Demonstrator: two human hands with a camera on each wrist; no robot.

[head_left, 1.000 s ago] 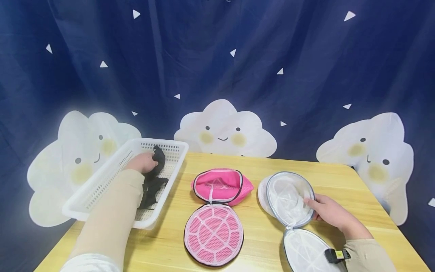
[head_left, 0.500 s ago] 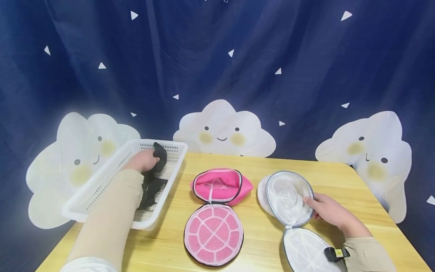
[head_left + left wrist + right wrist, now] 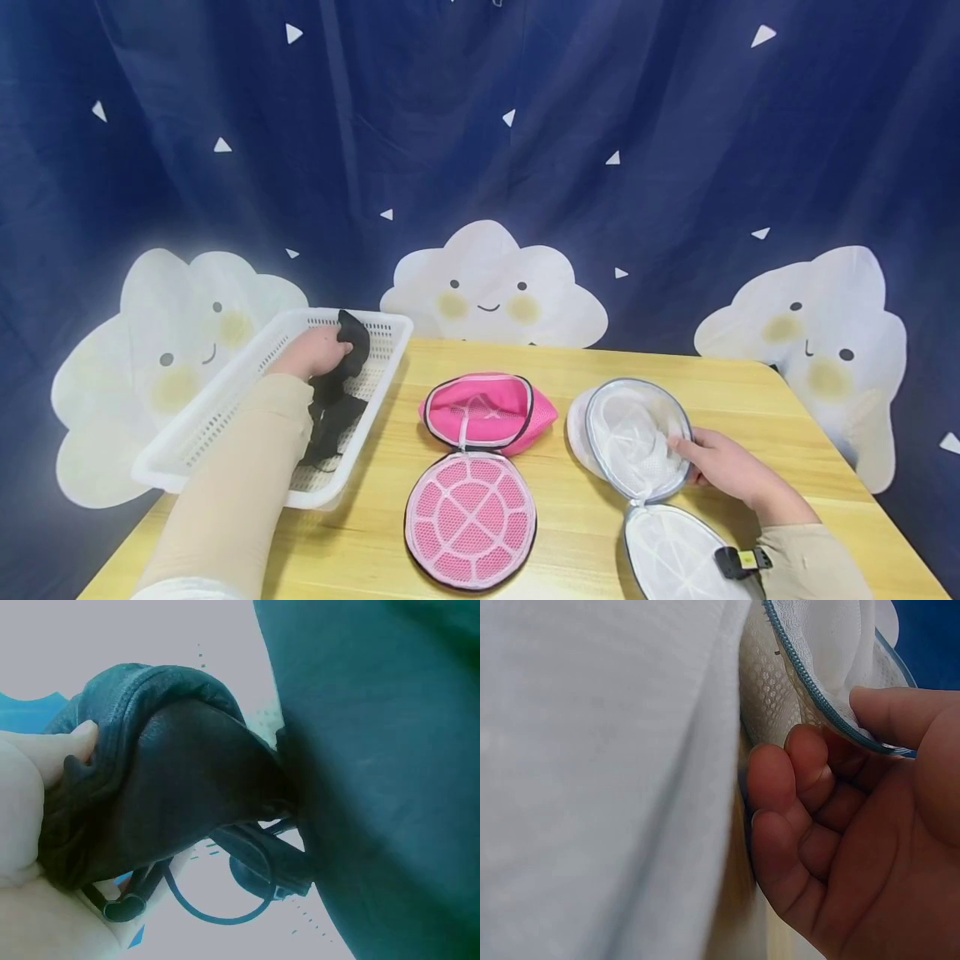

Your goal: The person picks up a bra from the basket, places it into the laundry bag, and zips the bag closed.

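One round pink mesh lid with pale ribs [image 3: 471, 521] and one round white mesh lid [image 3: 671, 550] were nearest my head camera, folded open over the yellow wooden table [image 3: 577, 533]. Just beyond, the right hand [image 3: 723, 462] pinched the blue-zipped rim of the round white mesh bag [image 3: 630, 433], thumb inside. Beside it the pink mesh bag [image 3: 491, 417] gaped. Farther left, the left hand [image 3: 309, 352] gripped a black garment with a moulded cup and thin straps [image 3: 195, 780], inside the white perforated plastic basket [image 3: 377, 396]; over the feed I couldn't tell whether the black cloth [image 3: 330, 429] below it was separate. I judged the step to be picking up the garment while steadying the bag's mouth; the next move seemed to call for a straight lift, straps clear of the basket's rim. Behind hung a dark blue curtain [image 3: 450, 108] with smiling clouds.
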